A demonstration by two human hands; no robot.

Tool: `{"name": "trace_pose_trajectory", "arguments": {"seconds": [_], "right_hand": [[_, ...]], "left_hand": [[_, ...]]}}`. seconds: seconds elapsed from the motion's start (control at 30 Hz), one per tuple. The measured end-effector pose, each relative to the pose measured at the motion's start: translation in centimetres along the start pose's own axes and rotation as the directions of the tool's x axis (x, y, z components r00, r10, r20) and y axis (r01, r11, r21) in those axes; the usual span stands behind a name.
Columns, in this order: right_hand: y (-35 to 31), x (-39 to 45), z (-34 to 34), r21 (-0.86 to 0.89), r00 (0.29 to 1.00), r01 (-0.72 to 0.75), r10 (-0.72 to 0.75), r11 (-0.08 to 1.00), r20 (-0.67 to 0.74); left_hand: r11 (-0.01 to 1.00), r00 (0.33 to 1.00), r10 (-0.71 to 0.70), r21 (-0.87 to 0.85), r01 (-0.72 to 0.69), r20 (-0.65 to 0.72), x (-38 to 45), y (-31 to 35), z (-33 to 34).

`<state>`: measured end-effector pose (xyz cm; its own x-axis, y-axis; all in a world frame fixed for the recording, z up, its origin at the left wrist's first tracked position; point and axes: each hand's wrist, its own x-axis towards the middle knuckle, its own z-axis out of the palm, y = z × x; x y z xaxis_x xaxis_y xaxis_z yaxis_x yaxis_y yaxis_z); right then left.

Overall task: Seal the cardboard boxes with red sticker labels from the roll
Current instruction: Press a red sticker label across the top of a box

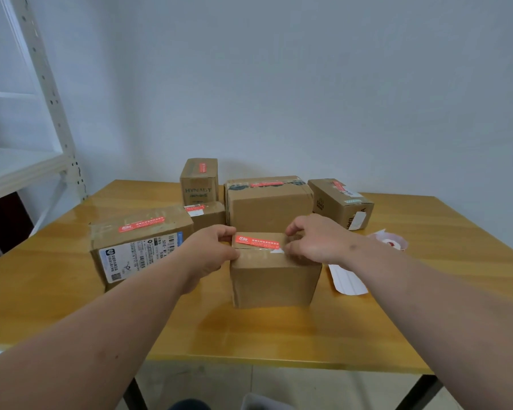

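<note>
Both hands are working the nearest box: our left hand [211, 247] is pinching the left end of the red rectangular sticker label [259, 241] with curled fingers, and our right hand [314, 241] is pinching its right end, thumb low, fingers arched over the top. That label is lying across the top seam of the small brown cardboard box [274, 279], which is sitting at the middle of the glossy yellow wooden table [279, 335].

Five more brown cardboard boxes are standing behind and left, each already wearing a red label: a wide one with a white shipping slip [139, 241], a low small one [206, 213], a tall upright one [199, 180], a large one [268, 202], and an angled one at the right [339, 201].

Right of our box, a white backing strip [348, 281] is lying flat, and the sticker roll [390, 241] is sitting farther back. A white metal shelf rack [27, 161] is standing at the left against the pale wall.
</note>
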<state>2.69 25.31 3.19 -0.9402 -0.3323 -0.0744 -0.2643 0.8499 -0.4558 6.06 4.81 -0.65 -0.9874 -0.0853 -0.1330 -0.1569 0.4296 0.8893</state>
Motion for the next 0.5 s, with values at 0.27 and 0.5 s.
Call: {"name": "trace_pose_trajectory", "arguments": {"seconds": [0.27,0.5], "right_hand": [[-0.2,0.6,0.1,-0.059,0.998,0.014,-0.010,0.998,0.068],[-0.6,0.9,-0.1,-0.116,0.997,0.021,-0.012,0.993,0.078]], "left_hand": [[0.977,0.995,0.096,0.191,-0.094,-0.002,0.9,0.6,0.4],[0.946,0.992,0.120,0.298,-0.126,0.036,1.8,1.5,0.0]]}}
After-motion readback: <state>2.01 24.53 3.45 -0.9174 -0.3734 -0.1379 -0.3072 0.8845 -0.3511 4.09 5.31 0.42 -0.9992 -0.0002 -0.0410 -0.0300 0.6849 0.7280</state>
